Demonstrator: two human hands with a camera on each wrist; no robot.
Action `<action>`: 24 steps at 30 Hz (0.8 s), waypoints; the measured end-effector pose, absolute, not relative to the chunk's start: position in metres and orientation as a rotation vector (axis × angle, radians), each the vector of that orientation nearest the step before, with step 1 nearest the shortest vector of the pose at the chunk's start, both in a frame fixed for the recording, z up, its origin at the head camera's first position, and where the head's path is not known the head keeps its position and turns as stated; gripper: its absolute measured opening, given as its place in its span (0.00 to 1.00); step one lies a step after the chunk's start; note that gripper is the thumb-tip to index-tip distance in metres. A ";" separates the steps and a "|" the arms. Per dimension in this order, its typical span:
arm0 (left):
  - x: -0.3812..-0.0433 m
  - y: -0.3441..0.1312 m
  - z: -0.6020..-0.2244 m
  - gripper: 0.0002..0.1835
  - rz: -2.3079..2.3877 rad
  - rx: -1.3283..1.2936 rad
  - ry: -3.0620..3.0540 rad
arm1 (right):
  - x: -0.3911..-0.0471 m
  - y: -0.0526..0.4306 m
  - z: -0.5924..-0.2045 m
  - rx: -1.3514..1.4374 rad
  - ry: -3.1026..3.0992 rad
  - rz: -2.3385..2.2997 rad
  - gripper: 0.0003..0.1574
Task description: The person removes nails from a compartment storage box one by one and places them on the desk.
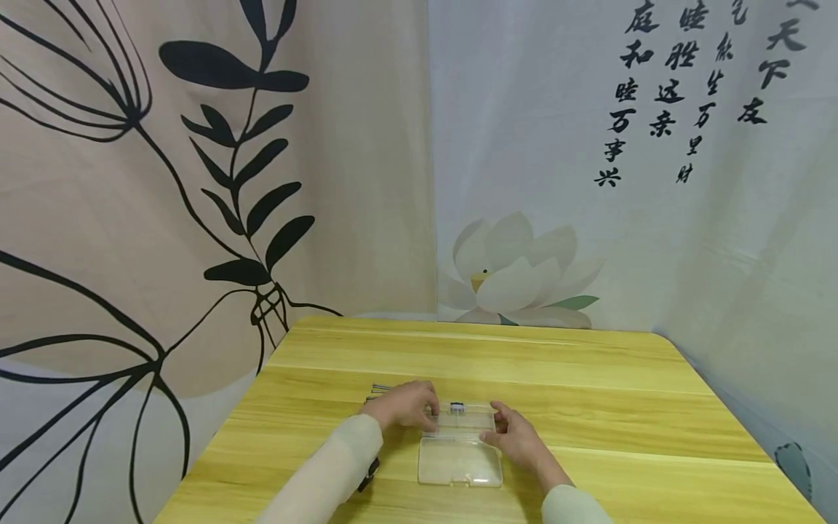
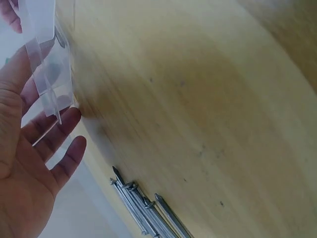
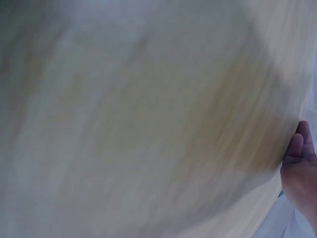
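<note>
A clear plastic box (image 1: 460, 462) lies unfolded on the table, its flat lid towards me and its compartment side farther off. A small dark-blue and white piece (image 1: 457, 408) shows at the far edge. My left hand (image 1: 411, 405) holds the left end of the compartment side. In the left wrist view the thumb and fingers lie about the see-through plastic wall (image 2: 52, 74). My right hand (image 1: 520, 440) grips the right end between thumb and fingers. Several metal nails (image 2: 148, 210) lie beside the left hand, partly hidden by it in the head view.
The wooden table (image 1: 589, 393) extends to both sides and behind the box. Printed fabric curtains (image 1: 366, 182) hang behind and beside it. A dark band (image 1: 369, 474) sits at the left wrist. The right wrist view is blurred and mostly shows tabletop.
</note>
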State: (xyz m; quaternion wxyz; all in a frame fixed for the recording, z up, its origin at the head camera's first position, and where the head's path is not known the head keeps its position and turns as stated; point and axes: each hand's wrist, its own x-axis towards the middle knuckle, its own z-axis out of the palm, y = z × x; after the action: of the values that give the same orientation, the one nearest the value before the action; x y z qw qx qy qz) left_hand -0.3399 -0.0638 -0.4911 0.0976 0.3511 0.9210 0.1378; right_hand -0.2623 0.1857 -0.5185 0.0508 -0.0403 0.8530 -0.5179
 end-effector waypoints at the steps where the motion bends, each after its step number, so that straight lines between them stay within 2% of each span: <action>1: -0.340 -0.064 -0.491 0.07 0.399 1.043 2.733 | -0.262 0.185 -0.518 -0.121 2.594 -1.576 0.44; 9: -0.337 -0.066 -0.493 0.09 0.540 0.996 2.746 | -0.261 0.184 -0.517 -0.129 2.603 -1.574 0.44; 14: -0.335 -0.070 -0.490 0.07 0.658 0.996 2.723 | -0.260 0.184 -0.516 -0.130 2.605 -1.581 0.44; 24: -0.331 -0.079 -0.491 0.08 0.682 1.017 2.717 | -0.261 0.184 -0.519 -0.137 2.616 -1.590 0.44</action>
State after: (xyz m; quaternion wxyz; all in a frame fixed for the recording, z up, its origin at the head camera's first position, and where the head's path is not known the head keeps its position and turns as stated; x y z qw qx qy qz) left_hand -0.3311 -0.0790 -0.4911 0.0806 0.3401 0.9088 0.2280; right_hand -0.2610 0.1840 -0.5185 0.0383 -0.0445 0.8530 -0.5185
